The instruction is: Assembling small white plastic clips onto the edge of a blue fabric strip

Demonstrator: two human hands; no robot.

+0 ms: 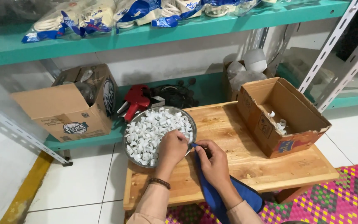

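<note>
A round metal bowl (133, 121) heaped with several small white plastic clips (150, 130) sits on the left part of a low wooden table (245, 159). My left hand (172, 146) rests over the bowl's near right rim, fingers curled among the clips; what it grips is hidden. My right hand (213, 161) is just right of the bowl, closed on the top of a blue cloth bag (218, 197) that hangs down over the table's front edge. The two hands almost touch.
An open brown carton (289, 124) with a few white pieces stands on the table's right side. Behind, on a teal shelf (88, 141), are another carton (69, 110), a red tool (136, 100), and black cable. A colourful mat (340, 195) lies at right.
</note>
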